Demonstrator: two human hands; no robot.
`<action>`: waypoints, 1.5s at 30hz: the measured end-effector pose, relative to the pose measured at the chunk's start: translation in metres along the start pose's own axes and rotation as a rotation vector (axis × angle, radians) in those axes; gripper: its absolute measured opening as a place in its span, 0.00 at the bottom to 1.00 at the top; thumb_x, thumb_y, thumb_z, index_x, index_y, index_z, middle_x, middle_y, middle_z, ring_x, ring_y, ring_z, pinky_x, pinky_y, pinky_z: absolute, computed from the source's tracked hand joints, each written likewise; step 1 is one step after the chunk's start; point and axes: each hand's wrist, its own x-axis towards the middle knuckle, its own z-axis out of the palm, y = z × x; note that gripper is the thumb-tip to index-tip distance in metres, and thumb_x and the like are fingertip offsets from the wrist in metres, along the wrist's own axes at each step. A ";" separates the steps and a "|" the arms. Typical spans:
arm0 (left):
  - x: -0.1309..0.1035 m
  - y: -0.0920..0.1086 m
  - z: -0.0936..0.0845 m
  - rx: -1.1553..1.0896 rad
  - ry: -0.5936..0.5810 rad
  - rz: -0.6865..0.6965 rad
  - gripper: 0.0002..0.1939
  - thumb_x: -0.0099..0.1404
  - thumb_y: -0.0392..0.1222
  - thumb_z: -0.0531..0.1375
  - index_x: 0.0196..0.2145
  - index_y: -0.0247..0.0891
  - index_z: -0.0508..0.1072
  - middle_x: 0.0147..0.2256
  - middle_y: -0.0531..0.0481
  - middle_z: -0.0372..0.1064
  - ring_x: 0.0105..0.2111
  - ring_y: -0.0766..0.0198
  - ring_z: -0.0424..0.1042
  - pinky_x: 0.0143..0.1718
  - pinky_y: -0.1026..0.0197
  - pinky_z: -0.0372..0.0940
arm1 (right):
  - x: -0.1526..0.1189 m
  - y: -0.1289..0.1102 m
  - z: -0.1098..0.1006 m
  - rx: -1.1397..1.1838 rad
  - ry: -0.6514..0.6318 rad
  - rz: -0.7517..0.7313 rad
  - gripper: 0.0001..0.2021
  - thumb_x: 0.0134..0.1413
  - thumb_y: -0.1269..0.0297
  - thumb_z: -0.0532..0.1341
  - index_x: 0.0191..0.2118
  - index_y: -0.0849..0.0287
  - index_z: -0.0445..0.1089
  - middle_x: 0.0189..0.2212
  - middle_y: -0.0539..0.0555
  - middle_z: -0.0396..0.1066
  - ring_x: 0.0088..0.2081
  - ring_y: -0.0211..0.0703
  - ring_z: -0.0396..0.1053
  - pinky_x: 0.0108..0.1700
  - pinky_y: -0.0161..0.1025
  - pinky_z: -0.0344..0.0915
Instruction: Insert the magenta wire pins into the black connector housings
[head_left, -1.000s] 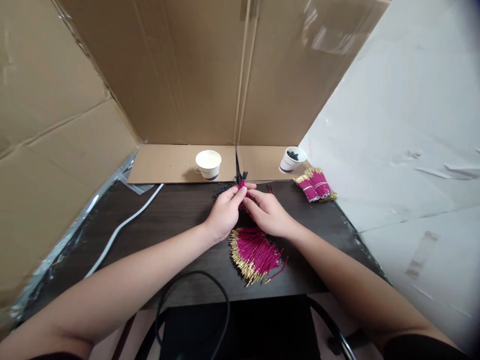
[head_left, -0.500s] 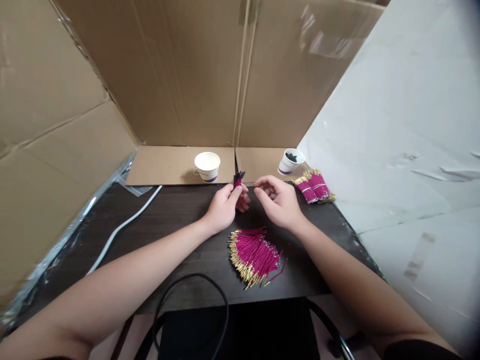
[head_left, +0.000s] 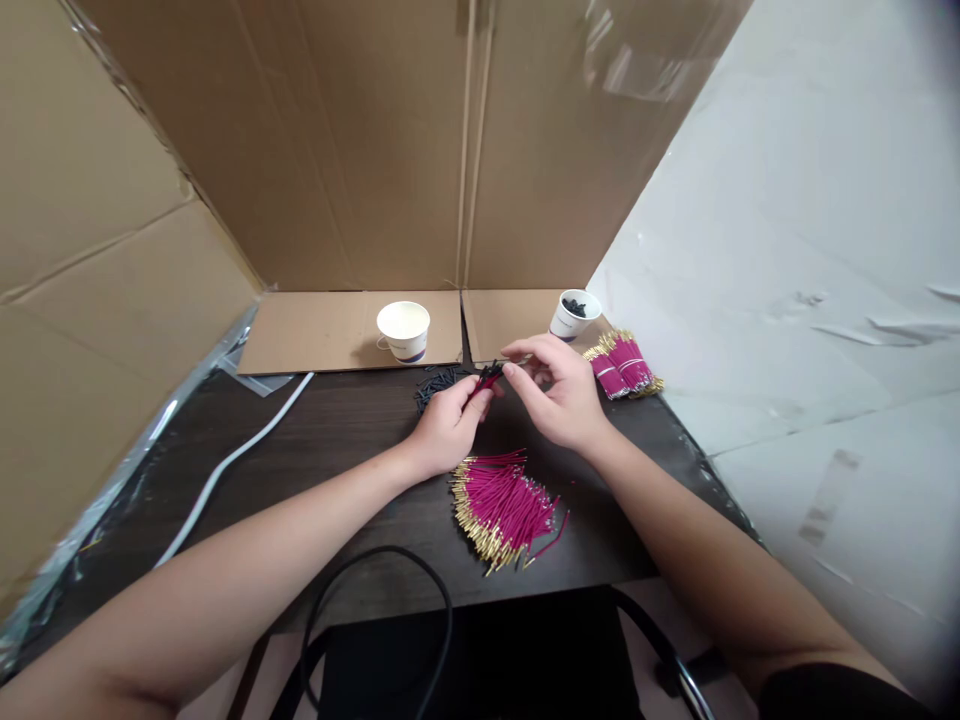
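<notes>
The slim bundle of magenta wires with black ends (head_left: 490,374) is in the person's left hand (head_left: 450,418), clamped between the thumb and the bent fingers. Its black ends come out above the thumb and lean to the right. The left forearm reaches in from the lower left, and the wrist is almost straight. The right hand (head_left: 559,392) is raised just to the right of this grip, with the palm turned inward and the fingers curved. Its thumb and forefinger stand apart at the black ends; I cannot tell if the thumb touches them.

Just behind the left grip, small black tubes (head_left: 438,384) lie in a loose heap. Below the grip, toward the body, a fan-shaped pile of magenta wires with gold tips (head_left: 504,508) is spread on the dark wooden table (head_left: 352,430). Farther beyond the hands are 2 white paper cups: the pale cup with a handle (head_left: 405,342) behind and left of the grip, and the cup with black pieces (head_left: 568,325) behind and right. Banded magenta wire bundles (head_left: 622,366) lie right of the right hand.
</notes>
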 end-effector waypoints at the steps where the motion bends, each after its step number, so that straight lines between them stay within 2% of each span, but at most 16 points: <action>1: 0.000 -0.001 0.000 -0.012 0.003 -0.009 0.21 0.84 0.59 0.58 0.41 0.39 0.72 0.33 0.50 0.70 0.32 0.62 0.67 0.37 0.60 0.63 | 0.000 0.000 0.000 -0.002 -0.003 0.003 0.17 0.71 0.50 0.64 0.49 0.58 0.83 0.49 0.58 0.79 0.40 0.34 0.71 0.41 0.36 0.69; 4: 0.000 -0.005 0.000 -0.034 0.001 -0.027 0.21 0.84 0.59 0.58 0.42 0.39 0.73 0.33 0.50 0.69 0.32 0.62 0.66 0.35 0.60 0.63 | 0.001 0.002 0.000 0.005 -0.011 0.016 0.17 0.71 0.50 0.64 0.44 0.59 0.83 0.46 0.58 0.79 0.41 0.34 0.72 0.41 0.36 0.68; 12: 0.000 -0.008 -0.002 -0.103 -0.075 -0.061 0.21 0.83 0.59 0.58 0.49 0.37 0.76 0.32 0.51 0.66 0.30 0.63 0.64 0.34 0.60 0.61 | 0.001 0.006 0.004 0.066 -0.039 0.097 0.16 0.68 0.50 0.67 0.44 0.60 0.81 0.45 0.58 0.80 0.40 0.33 0.72 0.41 0.34 0.68; 18: -0.001 -0.005 -0.003 -0.124 -0.086 -0.075 0.22 0.82 0.59 0.60 0.54 0.35 0.78 0.31 0.51 0.66 0.30 0.63 0.63 0.34 0.60 0.61 | 0.004 0.009 0.007 0.141 -0.038 0.174 0.15 0.64 0.53 0.68 0.42 0.62 0.79 0.43 0.57 0.80 0.39 0.32 0.72 0.41 0.33 0.68; 22: 0.000 -0.002 -0.003 -0.130 -0.091 -0.079 0.22 0.81 0.58 0.61 0.53 0.35 0.79 0.31 0.51 0.66 0.30 0.62 0.63 0.35 0.59 0.61 | 0.005 0.010 0.007 0.143 -0.040 0.197 0.15 0.63 0.53 0.67 0.41 0.62 0.78 0.41 0.56 0.79 0.37 0.31 0.72 0.41 0.33 0.68; 28: 0.001 -0.001 -0.003 -0.137 -0.095 -0.075 0.21 0.80 0.56 0.61 0.52 0.34 0.78 0.31 0.52 0.65 0.30 0.62 0.63 0.35 0.59 0.60 | 0.004 0.009 0.008 0.085 -0.017 0.155 0.14 0.65 0.54 0.66 0.41 0.62 0.78 0.41 0.56 0.79 0.36 0.30 0.70 0.39 0.32 0.67; 35: 0.001 -0.001 -0.003 -0.128 -0.096 -0.073 0.20 0.81 0.56 0.60 0.52 0.34 0.78 0.31 0.51 0.66 0.31 0.62 0.63 0.36 0.58 0.61 | 0.003 0.009 0.009 0.123 -0.028 0.194 0.16 0.65 0.51 0.66 0.42 0.63 0.76 0.38 0.55 0.78 0.35 0.29 0.69 0.39 0.32 0.66; 41: 0.001 -0.006 -0.003 -0.157 -0.095 -0.081 0.23 0.81 0.59 0.60 0.52 0.34 0.77 0.31 0.52 0.65 0.29 0.64 0.61 0.32 0.61 0.58 | 0.007 0.011 0.001 0.207 -0.046 0.243 0.19 0.66 0.51 0.66 0.50 0.62 0.78 0.36 0.54 0.78 0.35 0.30 0.71 0.37 0.31 0.66; 45: 0.002 -0.006 -0.002 -0.272 -0.088 -0.133 0.24 0.79 0.61 0.63 0.51 0.34 0.74 0.30 0.53 0.65 0.26 0.66 0.59 0.28 0.62 0.55 | 0.011 0.015 -0.006 0.175 0.016 0.227 0.16 0.64 0.54 0.68 0.48 0.62 0.79 0.37 0.54 0.79 0.34 0.28 0.71 0.36 0.30 0.66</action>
